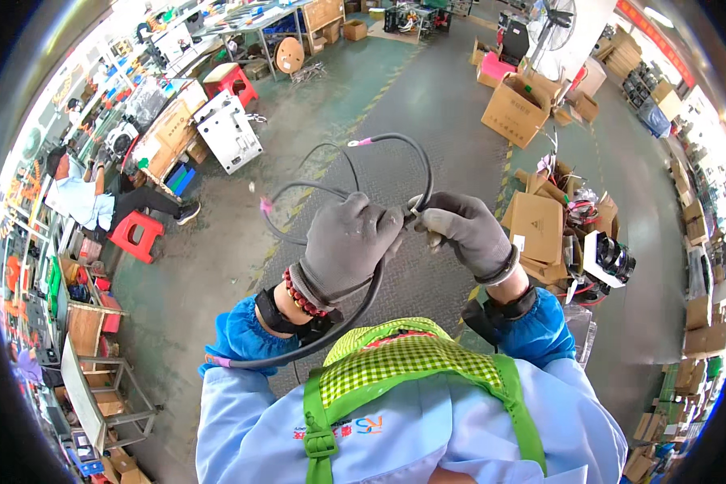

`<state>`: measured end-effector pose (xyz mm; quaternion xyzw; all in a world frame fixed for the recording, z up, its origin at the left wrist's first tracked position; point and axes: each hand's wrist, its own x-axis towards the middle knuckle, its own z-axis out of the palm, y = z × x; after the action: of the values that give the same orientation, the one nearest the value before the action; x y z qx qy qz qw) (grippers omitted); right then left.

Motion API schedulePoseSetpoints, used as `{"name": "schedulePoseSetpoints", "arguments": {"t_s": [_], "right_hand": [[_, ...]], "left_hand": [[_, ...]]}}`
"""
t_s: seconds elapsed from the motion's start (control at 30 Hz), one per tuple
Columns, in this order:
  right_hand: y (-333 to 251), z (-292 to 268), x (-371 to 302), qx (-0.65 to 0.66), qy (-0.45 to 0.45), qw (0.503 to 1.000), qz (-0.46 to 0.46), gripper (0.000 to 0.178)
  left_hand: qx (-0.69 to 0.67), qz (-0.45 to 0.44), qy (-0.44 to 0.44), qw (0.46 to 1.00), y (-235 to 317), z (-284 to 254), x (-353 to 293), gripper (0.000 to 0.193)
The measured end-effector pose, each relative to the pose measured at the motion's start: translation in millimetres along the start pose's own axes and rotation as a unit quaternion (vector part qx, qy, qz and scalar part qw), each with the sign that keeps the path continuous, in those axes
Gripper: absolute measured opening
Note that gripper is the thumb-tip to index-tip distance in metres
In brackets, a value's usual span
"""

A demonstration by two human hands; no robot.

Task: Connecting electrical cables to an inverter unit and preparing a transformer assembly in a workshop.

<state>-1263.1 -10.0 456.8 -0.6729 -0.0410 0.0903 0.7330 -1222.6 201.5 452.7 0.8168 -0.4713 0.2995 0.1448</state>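
A thick black cable (pixel 363 305) loops through my gloved left hand (pixel 348 246), whose fingers are wrapped round it. One cable end curves up in front, with a pink sleeve and a metal lug (pixel 358 143). Another pink-sleeved end (pixel 266 205) sticks out to the left, and one more end lies near my left sleeve. My gloved right hand (pixel 466 234) is closed in a pinch beside the left fingertips. At its fingertips a thin pale band (pixel 414 203) shows against the cable; its fastening is hidden by the fingers.
At right stand an open cardboard box (pixel 515 111) and a heap of cartons (pixel 538 230) with wiring. Leftward are a red stool (pixel 137 235), a seated person (pixel 85 194) and a white metal panel (pixel 227 131). A metal-framed table (pixel 85 395) stands at lower left.
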Motion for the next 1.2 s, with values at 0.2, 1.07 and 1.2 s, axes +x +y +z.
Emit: {"name": "schedulePoseSetpoints", "arguments": {"t_s": [0.2, 1.07, 1.2], "right_hand": [[6.2, 11.8, 5.3, -0.036, 0.063, 0.997, -0.014, 0.027], [-8.1, 17.6, 21.5, 0.126, -0.028, 0.984, -0.126, 0.033], [-6.6, 17.0, 24.0, 0.134, -0.016, 0.986, -0.094, 0.03]], "left_hand": [[0.048, 0.036, -0.062, 0.996, -5.2, 0.4, 4.7, 0.015], [-0.698, -0.242, -0.097, 0.667, -15.4, -13.3, 1.1, 0.028], [-0.664, -0.256, -0.117, 0.693, -14.2, -10.9, 1.6, 0.03]]}}
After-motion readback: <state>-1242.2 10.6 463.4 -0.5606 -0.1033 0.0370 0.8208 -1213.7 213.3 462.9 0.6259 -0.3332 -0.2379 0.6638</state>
